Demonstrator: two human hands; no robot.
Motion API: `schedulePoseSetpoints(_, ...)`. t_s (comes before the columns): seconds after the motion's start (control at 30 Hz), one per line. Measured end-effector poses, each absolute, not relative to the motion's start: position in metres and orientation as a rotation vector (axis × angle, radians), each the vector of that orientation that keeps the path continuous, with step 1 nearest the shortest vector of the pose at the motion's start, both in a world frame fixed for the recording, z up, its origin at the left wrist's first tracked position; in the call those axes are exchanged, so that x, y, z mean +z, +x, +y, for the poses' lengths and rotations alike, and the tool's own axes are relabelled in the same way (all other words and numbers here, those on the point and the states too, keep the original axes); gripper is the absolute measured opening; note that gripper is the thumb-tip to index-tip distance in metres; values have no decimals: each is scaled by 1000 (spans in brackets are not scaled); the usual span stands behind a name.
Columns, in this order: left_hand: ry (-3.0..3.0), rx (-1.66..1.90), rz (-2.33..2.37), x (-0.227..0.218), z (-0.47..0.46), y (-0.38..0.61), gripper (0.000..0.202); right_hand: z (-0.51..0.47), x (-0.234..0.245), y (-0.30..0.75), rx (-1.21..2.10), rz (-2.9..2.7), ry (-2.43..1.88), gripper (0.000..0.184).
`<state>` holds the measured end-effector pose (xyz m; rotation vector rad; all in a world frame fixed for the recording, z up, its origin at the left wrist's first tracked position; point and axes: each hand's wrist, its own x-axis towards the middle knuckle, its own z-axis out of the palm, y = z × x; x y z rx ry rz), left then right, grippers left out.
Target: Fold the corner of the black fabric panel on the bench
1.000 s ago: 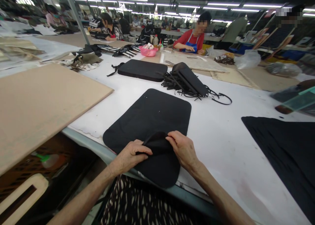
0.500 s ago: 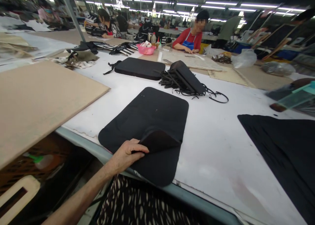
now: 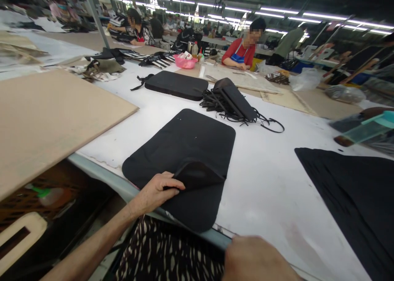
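A black fabric panel (image 3: 187, 137) with rounded corners lies flat at the table's front edge, one corner reaching slightly past it. Its upper layer is raised at an opening across the lower part, showing a dark underside. My left hand (image 3: 161, 190) pinches the lip of that opening between thumb and fingers. At the bottom of the view is my right hand (image 3: 255, 258), smeared by motion and cut off by the frame; its fingers cannot be made out. It is to the right of the panel, apart from it.
Behind the panel lie a black padded piece (image 3: 177, 85) and a bundle of black straps (image 3: 227, 102). A tan board (image 3: 61, 121) covers the left side; black fabric (image 3: 353, 190) spreads at right near a teal-lidded container (image 3: 369, 127). A co-worker (image 3: 243, 51) sits across the table.
My right hand has come into view at the bottom right. My left hand keeps its pinch on the panel. The view has tilted slightly.
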<state>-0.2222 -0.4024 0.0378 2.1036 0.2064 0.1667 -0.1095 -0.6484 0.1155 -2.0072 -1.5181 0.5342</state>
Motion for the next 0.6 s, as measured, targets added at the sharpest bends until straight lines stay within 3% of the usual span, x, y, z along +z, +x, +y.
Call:
schedulePoseSetpoints(0.1,2077,155,200,37,-402,-222,20,-630,93,-95,654,-1419,-2101,25)
schedulePoseSetpoints(0.2,2065,172,193,36,-402,-222,19,-621,66,-79,484,-1411,-2271,28)
schedulePoseSetpoints(0.33,2060,205,175,36,-402,-222,20,-620,46,-72,438,-1502,-2128,8)
schedulePoseSetpoints(0.47,2062,200,193,35,-403,-222,20,-617,45,-74,487,-1556,-2086,16)
schedulePoseSetpoints(0.6,2070,183,202,33,-402,-223,20,-609,47,-74,517,-1551,-2140,5)
